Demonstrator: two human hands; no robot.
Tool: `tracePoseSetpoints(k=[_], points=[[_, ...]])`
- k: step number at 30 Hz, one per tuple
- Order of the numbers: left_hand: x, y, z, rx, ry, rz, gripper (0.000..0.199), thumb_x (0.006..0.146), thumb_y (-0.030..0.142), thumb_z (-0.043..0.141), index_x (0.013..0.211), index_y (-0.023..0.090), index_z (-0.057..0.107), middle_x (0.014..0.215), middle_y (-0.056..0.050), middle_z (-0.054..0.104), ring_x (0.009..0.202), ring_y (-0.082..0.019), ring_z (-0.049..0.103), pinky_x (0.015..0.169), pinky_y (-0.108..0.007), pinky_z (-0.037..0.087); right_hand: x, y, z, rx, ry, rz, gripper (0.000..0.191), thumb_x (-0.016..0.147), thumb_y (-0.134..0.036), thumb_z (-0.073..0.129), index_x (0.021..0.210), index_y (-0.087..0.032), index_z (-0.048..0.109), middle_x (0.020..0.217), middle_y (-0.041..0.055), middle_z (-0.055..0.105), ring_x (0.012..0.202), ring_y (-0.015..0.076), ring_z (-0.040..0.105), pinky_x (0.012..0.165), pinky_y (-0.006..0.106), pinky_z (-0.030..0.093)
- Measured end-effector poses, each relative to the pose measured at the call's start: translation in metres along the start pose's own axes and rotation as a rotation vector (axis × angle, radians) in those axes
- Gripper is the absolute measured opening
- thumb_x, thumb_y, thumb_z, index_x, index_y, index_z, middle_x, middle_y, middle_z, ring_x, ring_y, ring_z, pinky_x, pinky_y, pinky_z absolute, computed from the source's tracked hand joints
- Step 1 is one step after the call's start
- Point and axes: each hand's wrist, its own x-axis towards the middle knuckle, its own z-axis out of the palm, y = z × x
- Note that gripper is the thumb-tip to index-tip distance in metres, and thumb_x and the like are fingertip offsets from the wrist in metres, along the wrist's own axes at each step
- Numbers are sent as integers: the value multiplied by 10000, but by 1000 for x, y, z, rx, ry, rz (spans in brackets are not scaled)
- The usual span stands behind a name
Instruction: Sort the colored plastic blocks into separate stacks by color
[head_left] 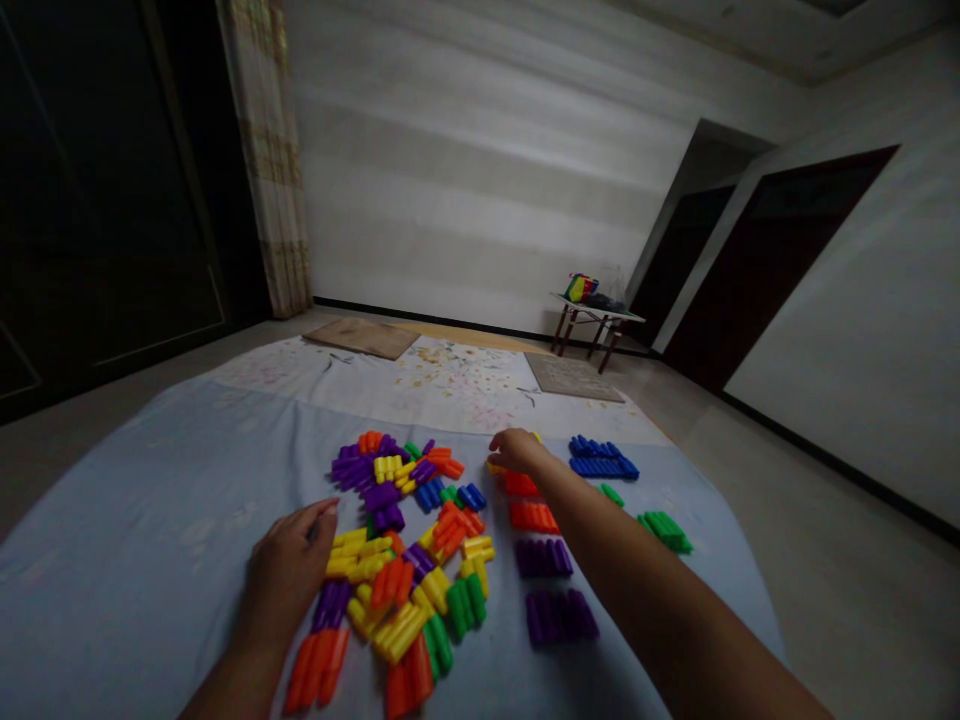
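Beside the near left of a mixed pile of ribbed plastic blocks [397,635], my left hand [289,560] rests with loosely bent fingers and nothing visible in it. Its fingertips are close to yellow blocks [356,553]. My right hand [519,450] reaches over the far end of a sorted column, fingers slightly apart. Yellow blocks [537,437] show partly from under it; whether the fingers touch them is hidden. Nearer in this column lie orange blocks [534,517] and purple blocks [544,558]. The right forearm crosses above the cloth to their right.
Blue blocks [604,467] and green blocks [666,531] lie grouped right of my forearm. A light blue cloth [172,500] covers the near table. Brown mats [364,337] lie at the far edge. A small side table [600,311] holding a colourful bag stands by the wall.
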Motion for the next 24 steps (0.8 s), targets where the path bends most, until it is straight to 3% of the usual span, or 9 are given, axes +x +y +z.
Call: tracePoseSetpoints(k=[5,8,11,16,19,24], points=[[-1,1,-1,233,-50,-16,464,828,372,293,1099,159,603,1147,-102,628,1078,-242,551,975,-433,353,-1,-12,0,-18,29,-79,312,877,-311,387,1046,-233,637,1073,86,651,1033,241,552,825,344,390],[-4,4,-1,274,-77,-99,443,838,335,301,1149,171,571,1249,-103,561,1160,-256,489,1016,-521,266,0,-26,3,-21,-17,-133,302,868,-292,395,991,-200,655,1023,102,666,972,242,580,806,342,405],[-6,2,-2,291,-120,-139,397,829,304,348,1138,200,575,1291,-90,527,1194,-250,457,1031,-526,232,0,-42,11,-7,-58,-165,296,860,-295,401,920,-191,672,988,101,676,930,239,601,793,344,418],[-3,-8,-3,288,-159,-167,403,846,308,315,1155,211,555,1321,-81,498,1243,-244,403,1036,-530,223,1,-57,21,57,-32,-177,333,883,-297,345,994,-217,648,1111,90,636,1046,240,554,874,407,379],[-1,-12,-4,317,-206,-170,421,830,277,319,1179,194,538,1320,-87,498,1246,-244,399,1043,-524,216,4,-46,16,105,-23,-133,306,876,-299,377,1001,-249,652,1074,55,658,1032,222,565,885,386,378],[-1,-16,-3,344,-216,-124,451,855,293,248,1189,182,530,1333,-95,482,1244,-247,399,1038,-529,214,8,-5,-4,147,46,15,324,844,-276,454,1138,-280,591,1155,27,622,1074,201,540,908,336,368]])
